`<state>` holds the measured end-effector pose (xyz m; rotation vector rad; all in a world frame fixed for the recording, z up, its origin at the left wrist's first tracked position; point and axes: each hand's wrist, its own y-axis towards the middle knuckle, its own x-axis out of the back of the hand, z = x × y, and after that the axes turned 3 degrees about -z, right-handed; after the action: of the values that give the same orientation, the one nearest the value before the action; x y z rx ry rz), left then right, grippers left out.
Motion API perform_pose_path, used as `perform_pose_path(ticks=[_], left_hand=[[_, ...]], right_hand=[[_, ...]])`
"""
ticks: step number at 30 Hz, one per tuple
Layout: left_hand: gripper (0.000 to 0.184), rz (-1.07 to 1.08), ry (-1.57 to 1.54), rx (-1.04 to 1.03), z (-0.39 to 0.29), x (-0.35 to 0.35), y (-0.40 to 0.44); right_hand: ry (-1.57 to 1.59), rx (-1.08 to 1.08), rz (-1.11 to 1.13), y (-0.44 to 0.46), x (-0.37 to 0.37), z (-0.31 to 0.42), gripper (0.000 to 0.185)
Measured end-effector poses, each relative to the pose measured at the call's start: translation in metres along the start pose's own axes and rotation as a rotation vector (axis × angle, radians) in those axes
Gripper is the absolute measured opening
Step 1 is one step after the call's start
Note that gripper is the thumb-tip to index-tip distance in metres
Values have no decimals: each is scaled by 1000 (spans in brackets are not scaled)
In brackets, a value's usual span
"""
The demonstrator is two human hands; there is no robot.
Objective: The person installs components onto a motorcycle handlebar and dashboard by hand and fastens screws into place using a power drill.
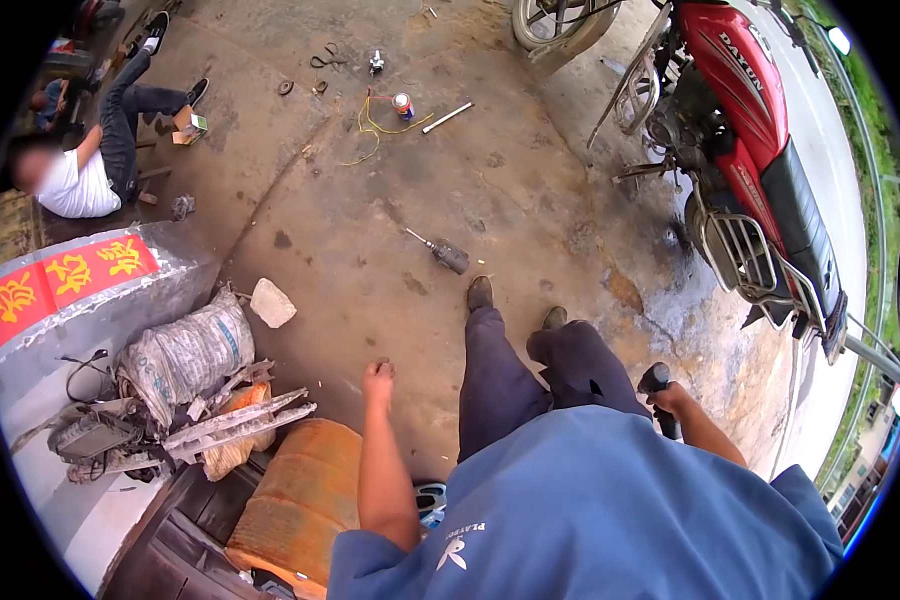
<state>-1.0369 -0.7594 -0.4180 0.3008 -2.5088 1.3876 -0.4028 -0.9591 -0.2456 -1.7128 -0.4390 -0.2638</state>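
Observation:
My right hand [673,398] is wrapped round a dark, bulky tool [656,385] beside my right leg. On the other side, my left hand [379,378] hangs over the concrete floor with its fingers curled; whether they hold anything is too small to tell. In front of my feet lies a dark cylindrical tool [450,256] with a thin metal shaft. Farther off on the floor are a small can [403,106], a yellow wire [372,130] and a white-silver rod [447,118].
A red motorcycle [745,110] stands at the right. Near my left side are a rusty orange drum [305,490], a stuffed sack [190,355], wood pieces and a pale stone [272,303]. A person [85,180] in a white shirt sits at the upper left.

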Motion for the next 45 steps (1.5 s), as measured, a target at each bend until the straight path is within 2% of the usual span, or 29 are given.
perform_pose_path(ticks=[1, 3, 6, 9, 10, 12, 14, 16, 18, 19, 21, 23, 25, 27, 29, 30, 31, 33, 35, 36, 37, 38, 40, 42, 43, 45], left_hand=[[20, -67, 58, 186, 44, 41, 0], [9, -152, -73, 438, 108, 107, -31], [12, -163, 65, 577, 184, 169, -74], [14, -50, 67, 567, 187, 184, -102], [14, -49, 68, 552, 198, 193, -87], [26, 323, 353, 17, 217, 209, -55], [35, 430, 658, 60, 111, 211, -51], [34, 382, 934, -358, 90, 235, 9], [34, 233, 795, -430, 11, 250, 30], [31, 135, 694, -446, 13, 266, 77], [25, 67, 259, -344, -31, 280, 114], [21, 96, -31, -223, -78, 291, 127], [20, 106, -74, -210, -97, 298, 137], [21, 172, 24, -194, -88, 305, 157], [22, 271, 188, -189, -65, 318, 174], [22, 315, 314, -174, -55, 333, 174], [23, 358, 427, -162, -46, 346, 176], [25, 385, 520, -111, 3, 389, 199], [25, 355, 472, -12, 15, 426, 200], [23, 344, 501, 86, 15, 447, 199], [21, 334, 531, 178, 12, 463, 204], [18, 314, 535, 242, 15, 484, 214], [11, 280, 505, 332, -5, 508, 227], [13, 237, 502, 244, -26, 519, 247], [14, 259, 484, 185, -43, 521, 255], [19, 253, 421, 131, -72, 512, 281]], right_hand=[[-23, 27, -42, 0, -14, 6, 28], [-57, 151, -82, -11, -36, 24, 29], [11, 180, -72, -36, -70, 59, 24], [27, 229, -86, -48, -106, 76, 23], [31, 258, -91, -45, -124, 82, 22], [127, 311, -75, -51, -156, 86, 20], [297, 354, -73, -74, -201, 84, 18], [415, 323, -50, -91, -248, 64, 19], [378, 255, -89, -90, -292, 33, 20], [335, 208, -109, -92, -316, 7, 21], [83, 159, -136, -102, -353, -47, 29], [-351, 97, -119, -127, -379, -89, 41], [-471, 44, -30, -153, -407, -132, 45], [-397, -76, -7, -185, -440, -162, 41], [-185, -250, 21, -260, -454, -129, 33], [-192, -270, 34, -263, -474, -149, 33], [17, -156, 118, -260, -488, -179, 30], [241, -49, 201, -277, -510, -167, 26], [154, -230, 121, -319, -520, -86, 26], [-8, -358, 67, -324, -528, -41, 27], [0, -384, 80, -300, -545, -45, 31], [80, -331, 61, -284, -557, -44, 34], [181, -290, -3, -282, -562, 5, 36], [210, -210, -65, -299, -554, 66, 37], [156, -143, -96, -274, -567, 60, 36], [66, -60, -104, -282, -561, 99, 42]])
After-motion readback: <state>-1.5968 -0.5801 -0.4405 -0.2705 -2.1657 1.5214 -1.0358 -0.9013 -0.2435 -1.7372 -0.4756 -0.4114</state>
